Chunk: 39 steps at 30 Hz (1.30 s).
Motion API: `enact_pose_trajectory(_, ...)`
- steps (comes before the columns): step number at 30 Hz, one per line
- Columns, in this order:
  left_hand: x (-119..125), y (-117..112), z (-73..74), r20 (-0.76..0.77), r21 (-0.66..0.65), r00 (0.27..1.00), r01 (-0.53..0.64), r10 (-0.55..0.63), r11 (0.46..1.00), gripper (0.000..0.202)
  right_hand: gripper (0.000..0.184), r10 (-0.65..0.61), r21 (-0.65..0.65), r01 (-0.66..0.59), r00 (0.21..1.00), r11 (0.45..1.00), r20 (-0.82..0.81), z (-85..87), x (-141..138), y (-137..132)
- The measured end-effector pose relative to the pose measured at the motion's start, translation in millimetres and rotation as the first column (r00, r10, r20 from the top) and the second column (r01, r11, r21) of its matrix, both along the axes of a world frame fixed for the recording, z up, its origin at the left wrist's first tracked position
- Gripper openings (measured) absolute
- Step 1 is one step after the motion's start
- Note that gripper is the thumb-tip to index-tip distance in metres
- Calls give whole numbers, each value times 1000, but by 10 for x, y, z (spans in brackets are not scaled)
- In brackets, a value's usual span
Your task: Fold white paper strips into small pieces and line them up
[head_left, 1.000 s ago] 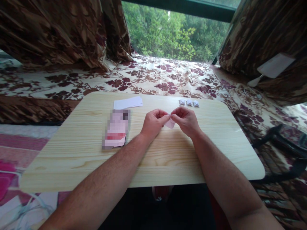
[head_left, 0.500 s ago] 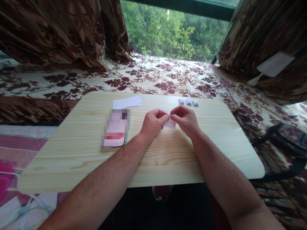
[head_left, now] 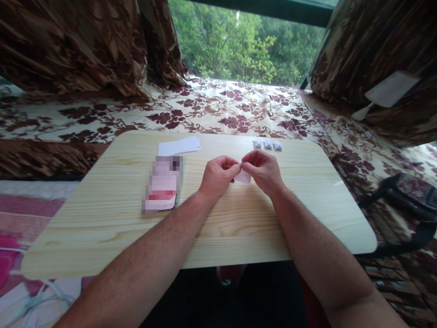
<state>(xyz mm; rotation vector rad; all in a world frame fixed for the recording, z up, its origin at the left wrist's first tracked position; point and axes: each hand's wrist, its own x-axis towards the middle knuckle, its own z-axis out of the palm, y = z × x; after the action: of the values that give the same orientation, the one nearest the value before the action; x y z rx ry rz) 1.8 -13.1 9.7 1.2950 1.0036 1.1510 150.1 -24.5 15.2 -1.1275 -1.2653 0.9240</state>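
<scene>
Both thumbs and forefingers meet at a small piece of white paper (head_left: 243, 176) over the middle of the table. My left hand (head_left: 219, 174) pinches its left upper edge, and my right hand (head_left: 263, 168) pinches it from the right. The fingers cover the paper's top part; only its lower portion shows below them. Just beyond my right hand, three small folded white paper pieces (head_left: 268, 145) with raised points sit in a row. A stack of white paper strips (head_left: 179, 146) lies to the far left of my hands.
A phone (head_left: 164, 182), partly blurred out, lies on the wooden table (head_left: 239, 228) left of my forearm. Floral cloth (head_left: 235, 109) spreads behind the table beneath a window. A white lamp-like object (head_left: 392, 89) stands at the right. White cables (head_left: 41, 291) lie at lower left.
The view has shifted very slightly. Both hands keep their pinch on the paper, and a little more of its lower right part shows.
</scene>
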Motion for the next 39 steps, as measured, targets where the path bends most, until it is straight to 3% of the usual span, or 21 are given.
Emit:
enact_pose_trajectory(29, -14, 38, -34, -15, 55, 1000, 26, -25, 998, 18, 10, 42, -7, -42, 999, 999, -15, -13, -4, -10)
enact_pose_trajectory(35, -17, 24, -27, -45, 132, 998, -33, 39, 991, 17, 16, 37, -11, -38, 999, 999, -34, 35, -12, -25)
enact_pose_trajectory(39, -29, 22, -2, -53, 152, 995, -74, 83, 986, 17, 22, 79, -99, -85, 994, 991, -70, 58, 0, -27)
